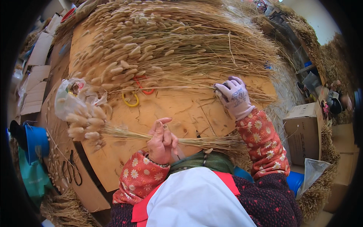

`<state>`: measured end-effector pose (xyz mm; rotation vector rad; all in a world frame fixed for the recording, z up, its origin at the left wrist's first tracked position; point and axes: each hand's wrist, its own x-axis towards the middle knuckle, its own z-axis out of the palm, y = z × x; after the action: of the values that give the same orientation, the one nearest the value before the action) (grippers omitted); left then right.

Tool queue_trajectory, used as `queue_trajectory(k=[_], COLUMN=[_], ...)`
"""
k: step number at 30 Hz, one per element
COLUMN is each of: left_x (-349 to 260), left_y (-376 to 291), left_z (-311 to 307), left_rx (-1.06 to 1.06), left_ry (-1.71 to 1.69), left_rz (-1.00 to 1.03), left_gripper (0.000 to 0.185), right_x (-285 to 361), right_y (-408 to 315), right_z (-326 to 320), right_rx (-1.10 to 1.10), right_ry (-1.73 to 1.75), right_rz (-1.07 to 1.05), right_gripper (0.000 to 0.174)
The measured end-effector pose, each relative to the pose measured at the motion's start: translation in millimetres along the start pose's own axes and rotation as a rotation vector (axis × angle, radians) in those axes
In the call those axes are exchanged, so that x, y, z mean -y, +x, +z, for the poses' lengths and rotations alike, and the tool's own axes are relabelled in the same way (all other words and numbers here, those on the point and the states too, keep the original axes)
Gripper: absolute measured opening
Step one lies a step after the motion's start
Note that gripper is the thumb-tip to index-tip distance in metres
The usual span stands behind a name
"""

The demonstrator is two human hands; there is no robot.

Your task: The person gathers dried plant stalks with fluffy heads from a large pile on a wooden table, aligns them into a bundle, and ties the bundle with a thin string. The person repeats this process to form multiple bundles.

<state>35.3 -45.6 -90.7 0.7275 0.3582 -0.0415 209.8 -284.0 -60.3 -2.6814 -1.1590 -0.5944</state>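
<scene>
My bare left hand (pixel 162 140) is closed around the stems of a bundle of dried bunny tail grass (pixel 124 132). The fluffy heads of the bundle point left and the stem ends lie to the right by my lap. My right hand (pixel 231 93), in a pale lilac work glove, grips thin grass stems (pixel 195 86) above the board, its fingertips curled around them. A large heap of loose bunny tail grass (pixel 181 42) covers the far side of the wooden board (pixel 175 107), with heads to the left and stems to the right.
A yellow ring-shaped handle (pixel 130 100) and a red one (pixel 148 91) lie near the heap. A plastic bag (pixel 66 99) sits at left, black-handled scissors (pixel 72 171) lower left. A blue bucket (pixel 37 143) stands far left, a cardboard box (pixel 302 133) at right. Another person (pixel 336 100) is far right.
</scene>
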Motion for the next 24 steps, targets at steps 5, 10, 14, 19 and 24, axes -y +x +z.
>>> queue_trajectory(k=[5, 10, 14, 19, 24], left_x=[2, 4, 4, 6, 6], left_y=[1, 1, 2, 1, 1], left_z=[-3, -3, -4, -4, -3], left_rx=[0.012, 0.017, 0.021, -0.017, -0.001], left_ry=[-0.006, -0.014, 0.008, 0.002, 0.001], left_rz=[0.007, 0.006, 0.01, -0.01, -0.016], left_gripper=[0.041, 0.041, 0.04, 0.042, 0.041], right_x=[-6, -29, -55, -46, -23], right_y=[18, 47, 63, 41, 39], right_z=[-25, -34, -17, -4, 8], right_rx=[-0.173, -0.299, -0.273, -0.219, -0.054], right_ry=[0.022, -0.144, -0.22, 0.089, 0.193], right_rz=[0.006, 0.014, 0.119, 0.244, 0.254], right_gripper=[0.024, 0.024, 0.033, 0.029, 0.029])
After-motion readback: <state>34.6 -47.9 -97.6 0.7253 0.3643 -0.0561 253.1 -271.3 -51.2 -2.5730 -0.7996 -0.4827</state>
